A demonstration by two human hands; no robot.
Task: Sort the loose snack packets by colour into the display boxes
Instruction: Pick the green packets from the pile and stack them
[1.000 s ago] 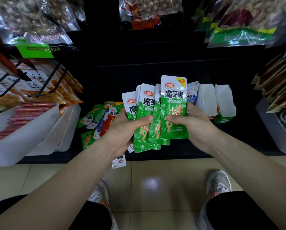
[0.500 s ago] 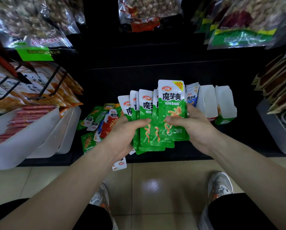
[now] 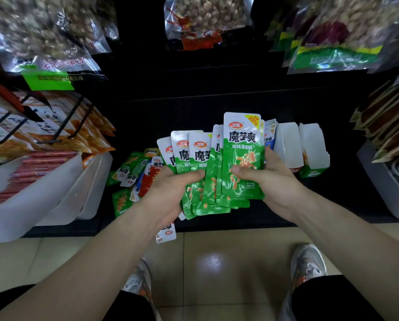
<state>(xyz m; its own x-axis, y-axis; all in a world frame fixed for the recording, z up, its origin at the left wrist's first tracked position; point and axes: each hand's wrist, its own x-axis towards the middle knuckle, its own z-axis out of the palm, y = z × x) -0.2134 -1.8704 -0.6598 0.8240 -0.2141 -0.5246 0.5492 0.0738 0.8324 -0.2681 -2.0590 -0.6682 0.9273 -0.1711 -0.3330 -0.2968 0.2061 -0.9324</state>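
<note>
The person wears black shorts (image 3: 337, 300) and grey trainers (image 3: 308, 265) with orange accents.

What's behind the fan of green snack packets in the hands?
Behind the fan of green snack packets, blue-and-white packets peek out at its right edge, beside white cardboard display boxes. Whatever lies on the black shelf directly behind is covered.

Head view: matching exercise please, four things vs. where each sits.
Things:
1. green packets
2. loose mixed packets
3. white display boxes
4. red sausages

Places:
A. in the white tub, far left
B. fanned out, gripped by left hand and right hand
C. on the dark shelf, beyond the right hand
D. on the dark shelf, beyond the left hand

Pairs: 1-B, 2-D, 3-C, 4-A
</note>
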